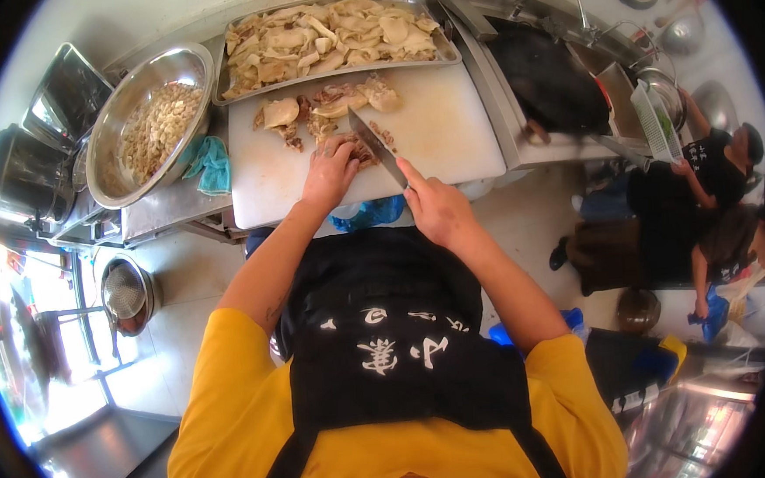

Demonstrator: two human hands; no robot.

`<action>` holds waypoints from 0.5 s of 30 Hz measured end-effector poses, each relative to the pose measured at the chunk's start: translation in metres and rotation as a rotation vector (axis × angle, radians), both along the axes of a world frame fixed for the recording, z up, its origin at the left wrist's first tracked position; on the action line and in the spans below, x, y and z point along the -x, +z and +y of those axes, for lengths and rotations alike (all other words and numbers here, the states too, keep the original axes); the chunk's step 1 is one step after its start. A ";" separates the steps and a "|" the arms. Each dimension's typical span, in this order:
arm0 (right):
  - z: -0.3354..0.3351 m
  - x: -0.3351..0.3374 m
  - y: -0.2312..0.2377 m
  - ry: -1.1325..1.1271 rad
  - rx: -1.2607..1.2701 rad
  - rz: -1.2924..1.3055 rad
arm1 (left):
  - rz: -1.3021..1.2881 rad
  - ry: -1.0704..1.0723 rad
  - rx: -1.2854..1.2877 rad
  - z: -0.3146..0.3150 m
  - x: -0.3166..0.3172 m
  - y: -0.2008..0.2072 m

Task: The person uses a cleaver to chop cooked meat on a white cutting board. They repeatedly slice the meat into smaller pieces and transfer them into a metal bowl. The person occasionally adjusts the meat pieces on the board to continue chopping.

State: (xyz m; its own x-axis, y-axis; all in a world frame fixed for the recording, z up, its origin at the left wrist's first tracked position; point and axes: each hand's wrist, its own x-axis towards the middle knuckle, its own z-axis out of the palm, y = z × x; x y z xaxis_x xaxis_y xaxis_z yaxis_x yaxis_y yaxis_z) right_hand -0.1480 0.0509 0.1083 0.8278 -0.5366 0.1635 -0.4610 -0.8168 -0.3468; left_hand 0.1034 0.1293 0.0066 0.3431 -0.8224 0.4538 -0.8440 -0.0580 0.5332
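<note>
My right hand [435,202] is closed round the handle of a kitchen knife [377,147], its broad blade pointing away to the upper left. Under the fingers of my left hand [333,167], a piece of cooked meat [361,153] is pressed to the white cutting board [446,130], right beside the blade. Small chopped bits [382,134] lie just past the knife. Larger pieces of cooked meat [330,104] rest on the far half of the board. Behind it a metal tray [346,73] is heaped with pale sliced meat [326,36].
At left stands a steel bowl [103,182] of chopped meat [161,125], with a teal cloth [210,164] beside it. A black wok [544,80] sits at right. Two people [703,176] work farther right. On the floor at left is a pot with a strainer [125,290].
</note>
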 end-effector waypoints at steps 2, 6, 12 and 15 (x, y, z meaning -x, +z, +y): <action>0.005 0.001 -0.002 0.007 -0.046 -0.031 | 0.022 -0.021 0.041 0.006 0.002 0.001; 0.005 -0.003 -0.014 0.015 -0.186 0.087 | -0.047 -0.018 0.050 0.006 0.002 0.002; -0.027 0.004 -0.033 -0.027 -0.343 0.041 | -0.088 -0.036 -0.032 -0.006 -0.003 0.000; -0.032 0.008 -0.039 0.060 -0.351 -0.110 | -0.133 -0.020 -0.005 -0.003 -0.001 -0.003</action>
State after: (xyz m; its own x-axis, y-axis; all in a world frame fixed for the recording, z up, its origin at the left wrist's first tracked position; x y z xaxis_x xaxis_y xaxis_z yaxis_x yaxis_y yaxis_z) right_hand -0.1561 0.0186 0.0696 0.8474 -0.5267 0.0678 -0.3602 -0.6639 -0.6554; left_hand 0.1044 0.1266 0.0037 0.2634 -0.8307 0.4904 -0.9084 -0.0425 0.4159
